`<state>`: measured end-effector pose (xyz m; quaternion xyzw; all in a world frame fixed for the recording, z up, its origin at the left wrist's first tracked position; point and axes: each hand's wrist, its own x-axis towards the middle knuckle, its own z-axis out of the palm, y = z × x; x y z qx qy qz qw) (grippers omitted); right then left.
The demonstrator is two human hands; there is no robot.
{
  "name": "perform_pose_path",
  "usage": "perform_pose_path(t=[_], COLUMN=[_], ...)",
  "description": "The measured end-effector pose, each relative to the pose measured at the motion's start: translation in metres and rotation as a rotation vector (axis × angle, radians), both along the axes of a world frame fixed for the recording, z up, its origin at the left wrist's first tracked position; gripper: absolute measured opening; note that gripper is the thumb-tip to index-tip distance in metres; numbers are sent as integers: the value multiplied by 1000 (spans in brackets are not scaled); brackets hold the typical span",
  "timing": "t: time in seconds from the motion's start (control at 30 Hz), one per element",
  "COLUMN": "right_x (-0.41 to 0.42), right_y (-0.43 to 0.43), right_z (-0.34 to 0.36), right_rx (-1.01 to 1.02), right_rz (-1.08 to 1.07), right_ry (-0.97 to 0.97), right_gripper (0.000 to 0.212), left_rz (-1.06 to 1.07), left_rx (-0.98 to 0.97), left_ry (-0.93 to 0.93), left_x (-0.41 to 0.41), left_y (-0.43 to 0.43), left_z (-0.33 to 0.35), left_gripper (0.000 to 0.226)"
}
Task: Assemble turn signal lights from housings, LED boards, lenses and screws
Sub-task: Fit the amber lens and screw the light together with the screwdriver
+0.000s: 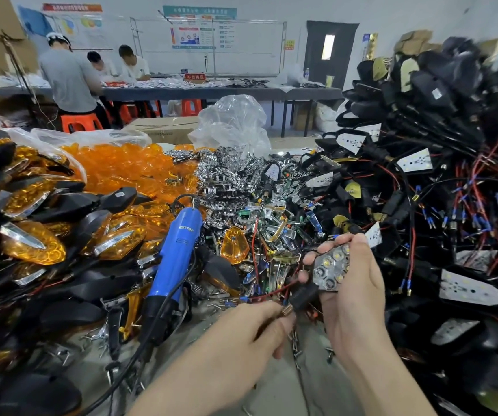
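Low over the bench [274, 382], the right hand [352, 295] grips a black housing with silver LED reflector [330, 268]; its stalk slants down-left, where the left hand [241, 331] pinches the brass stalk tip [287, 311].

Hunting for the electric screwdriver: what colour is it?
The screwdriver is blue with a black end; head view.

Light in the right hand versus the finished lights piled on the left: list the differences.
The held light shows a bare reflector and LEDs; the piled lights wear orange lenses. The held light sits in the right hand, with the left hand pinching its stem; the piled lights lie loose, overlapping. Both show black plastic.
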<state>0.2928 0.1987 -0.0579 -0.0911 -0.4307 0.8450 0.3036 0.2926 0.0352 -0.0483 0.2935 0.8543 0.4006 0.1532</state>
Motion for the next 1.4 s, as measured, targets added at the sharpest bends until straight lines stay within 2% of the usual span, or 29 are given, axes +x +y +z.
perform_pose_path(t=[0.27,0.43,0.63,0.73,0.87,1.2,1.4], right_x=[3,2,3,5,3,1,2], right_y=[-1,-4,-3,3,10,2,-1], right_z=[-1,0,4,8,8,4,4], right_rx=[20,26,22,-44,-130,-110,-106], right_rz=[35,28,26,11,82,161,165], right_ry=[29,27,39,59,69,70,63], right_gripper=[37,30,37,32,15,8,8], left_rz=[0,60,51,26,-12,9,8], left_rx=[-25,-9,-15,-26,-1,21,-18], left_ry=[-43,-50,-24,59,68,145,108], left_x=[-1,-2,-1,2,5,5,-1], left_y=[3,4,5,6,9,7,-4], left_z=[0,-5,-5,-3,3,3,9], left_gripper=[28,28,32,31,26,26,20])
